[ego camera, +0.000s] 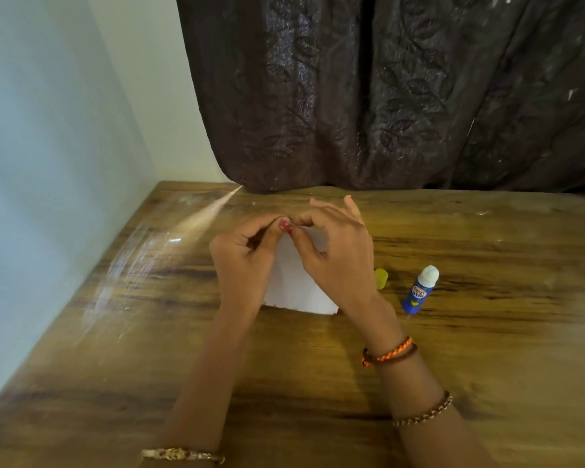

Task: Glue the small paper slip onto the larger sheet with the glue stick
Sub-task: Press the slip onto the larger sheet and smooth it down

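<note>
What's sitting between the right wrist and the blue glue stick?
In the head view, a small yellow plastic cap lies on the wooden table, between the right hand and the uncapped blue glue stick. Bare wood separates the cap from the stick.

nails: red polish | wrists: orange braid, beaded, possibly gold bangle

Sheet half under both hands (slip hidden at the fingertips)
</note>
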